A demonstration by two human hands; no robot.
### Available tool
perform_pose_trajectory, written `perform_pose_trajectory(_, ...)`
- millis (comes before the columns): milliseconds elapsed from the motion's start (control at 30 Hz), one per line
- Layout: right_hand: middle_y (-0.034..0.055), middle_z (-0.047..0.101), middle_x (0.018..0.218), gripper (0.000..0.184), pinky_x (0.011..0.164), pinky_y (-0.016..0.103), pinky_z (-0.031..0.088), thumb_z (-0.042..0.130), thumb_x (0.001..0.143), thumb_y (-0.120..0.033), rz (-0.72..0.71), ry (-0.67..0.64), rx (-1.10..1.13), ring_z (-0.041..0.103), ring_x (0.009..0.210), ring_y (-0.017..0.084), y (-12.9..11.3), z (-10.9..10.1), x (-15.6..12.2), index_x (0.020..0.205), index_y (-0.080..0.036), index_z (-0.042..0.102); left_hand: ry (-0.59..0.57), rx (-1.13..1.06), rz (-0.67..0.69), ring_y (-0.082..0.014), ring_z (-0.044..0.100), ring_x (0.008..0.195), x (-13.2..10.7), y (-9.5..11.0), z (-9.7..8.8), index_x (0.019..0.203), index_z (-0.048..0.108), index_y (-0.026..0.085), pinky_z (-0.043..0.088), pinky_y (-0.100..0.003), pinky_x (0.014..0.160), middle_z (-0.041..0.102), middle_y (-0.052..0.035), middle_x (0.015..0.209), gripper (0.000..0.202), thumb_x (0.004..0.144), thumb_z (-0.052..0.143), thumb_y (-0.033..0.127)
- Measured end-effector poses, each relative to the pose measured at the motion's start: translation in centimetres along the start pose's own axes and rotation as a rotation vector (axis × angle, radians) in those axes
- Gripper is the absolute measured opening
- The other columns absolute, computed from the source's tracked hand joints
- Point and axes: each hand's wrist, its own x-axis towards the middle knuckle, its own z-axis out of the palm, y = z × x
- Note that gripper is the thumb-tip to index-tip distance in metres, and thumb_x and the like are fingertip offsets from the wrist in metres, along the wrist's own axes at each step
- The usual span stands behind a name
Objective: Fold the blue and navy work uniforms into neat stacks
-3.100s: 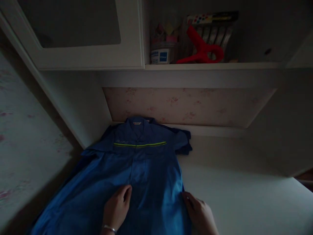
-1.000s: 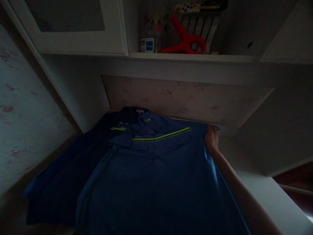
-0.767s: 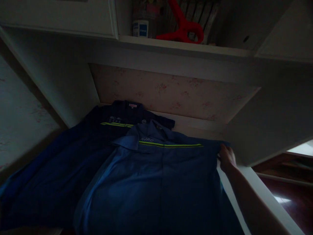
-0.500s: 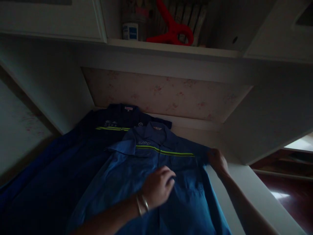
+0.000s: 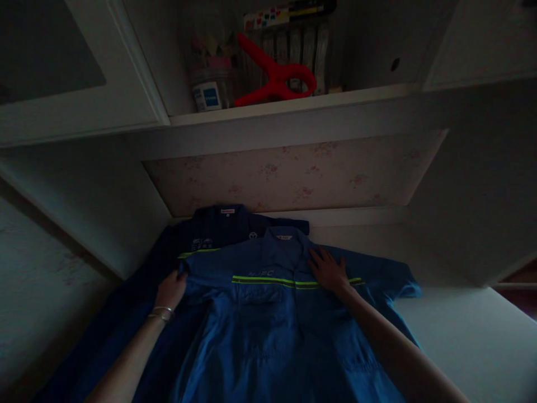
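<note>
A blue work shirt (image 5: 268, 330) with a yellow-green chest stripe lies spread face up on the white desk (image 5: 470, 341). Under it and to the left lies a darker navy shirt (image 5: 218, 229) with the same kind of stripe. My right hand (image 5: 329, 268) rests flat, fingers spread, on the blue shirt's chest just right of the collar. My left hand (image 5: 170, 290), a bracelet on its wrist, is closed on the blue shirt's left shoulder edge, over the navy shirt.
A shelf (image 5: 293, 103) above the desk holds a red plastic clamp (image 5: 274, 78), a jar with a blue label (image 5: 207, 89) and a row of thin packs. A cabinet door (image 5: 75, 84) is at the upper left. Floral wallpaper backs the alcove.
The top blue shirt was drawn right off the navy one and spread out. My right hand left the sleeve for the chest; my left hand went to the left shoulder.
</note>
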Motion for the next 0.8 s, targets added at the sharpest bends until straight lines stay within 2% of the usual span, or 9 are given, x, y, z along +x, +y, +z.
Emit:
perform_pose_trajectory(100,0.0093,0.028,0.158,0.059,0.109,0.072,0.006,0.03,0.098,-0.052,0.024,0.011,0.045,0.03,0.141,0.032,0.2,-0.7,0.1,0.152,-0.031,0.025,0.043,-0.02,-0.06,-0.029,0.069,0.094,1.8,-2.2,-1.3,0.105,0.065,0.013,0.054,-0.038,0.078,0.073,-0.0148,0.098,0.036,0.083,0.037,0.019)
perform_pose_trajectory(167,0.0094,0.034,0.155,0.058,0.113,0.065,0.012,0.027,0.099,-0.049,0.086,0.056,0.126,0.034,0.139,0.03,0.8,-1.7,0.3,0.153,-0.027,0.025,0.102,-0.031,-0.052,-0.0295,0.066,0.103,2.1,-1.7,-1.6,0.115,0.06,0.008,0.052,-0.04,0.088,0.07,-0.0179,0.108,0.042,0.08,0.037,0.015)
perform_pose_trajectory(233,0.009,0.041,0.152,0.056,0.115,0.057,0.017,0.024,0.1,-0.045,0.147,0.136,0.159,0.038,0.137,0.028,1.8,-2.7,0.3,0.151,-0.023,0.03,0.157,-0.049,0.027,-0.0283,0.06,0.114,1.9,0.6,-1.2,0.125,0.052,0.006,0.047,-0.04,0.098,0.064,-0.0193,0.121,0.046,0.085,0.032,0.018)
perform_pose_trajectory(300,0.0081,0.042,0.151,0.053,0.116,0.052,0.019,0.024,0.099,-0.042,0.166,0.191,0.109,0.038,0.137,0.028,3.4,-3.4,0.1,0.147,-0.022,0.038,0.163,-0.072,0.186,-0.0243,0.053,0.125,1.3,4.0,0.0,0.132,0.047,0.01,0.04,-0.036,0.107,0.057,-0.0148,0.134,0.047,0.092,0.028,0.027)
perform_pose_trajectory(400,0.0067,0.036,0.155,0.054,0.115,0.051,0.022,0.024,0.099,-0.042,0.169,0.101,-0.012,0.036,0.139,0.029,6.5,-3.6,-1.1,0.144,-0.021,0.044,0.064,-0.078,0.424,-0.0209,0.044,0.133,0.3,8.7,2.9,0.137,0.047,0.02,0.033,-0.032,0.113,0.05,-0.0062,0.144,0.048,0.096,0.031,0.041)
perform_pose_trajectory(467,0.0057,0.037,0.154,0.054,0.115,0.05,0.023,0.025,0.098,-0.042,0.168,0.004,-0.059,0.035,0.14,0.028,8.6,-3.4,-2.3,0.144,-0.022,0.044,-0.023,-0.055,0.474,-0.0255,0.045,0.134,0.2,10.0,5.1,0.137,0.049,0.019,0.031,-0.042,0.113,0.051,-0.0096,0.145,0.051,0.096,0.032,0.043)
perform_pose_trajectory(533,0.0032,0.037,0.154,0.054,0.116,0.052,0.021,0.026,0.098,-0.043,0.151,-0.051,-0.096,0.032,0.142,0.026,10.6,-3.6,-3.5,0.146,-0.025,0.042,-0.103,-0.027,0.462,-0.0313,0.043,0.135,0.6,9.7,6.8,0.137,0.05,0.015,0.029,-0.055,0.112,0.05,-0.0145,0.145,0.053,0.095,0.031,0.043)
perform_pose_trajectory(600,0.0005,0.033,0.156,0.054,0.116,0.055,0.017,0.025,0.098,-0.044,0.147,-0.081,-0.131,0.027,0.144,0.026,12.3,-4.0,-4.2,0.148,-0.029,0.038,-0.162,-0.005,0.447,-0.0327,0.037,0.139,1.4,8.4,7.8,0.141,0.047,0.016,0.024,-0.062,0.112,0.043,-0.0135,0.15,0.056,0.096,0.029,0.044)
perform_pose_trajectory(800,0.001,0.028,0.158,0.056,0.116,0.058,0.011,0.018,0.098,-0.047,0.274,-0.039,-0.148,0.023,0.145,0.024,16.8,-4.9,-4.8,0.149,-0.031,0.033,-0.209,0.055,0.382,-0.0266,0.023,0.146,2.6,3.3,7.6,0.147,0.038,0.026,0.014,-0.055,0.117,0.029,-0.0055,0.159,0.057,0.095,0.029,0.045)
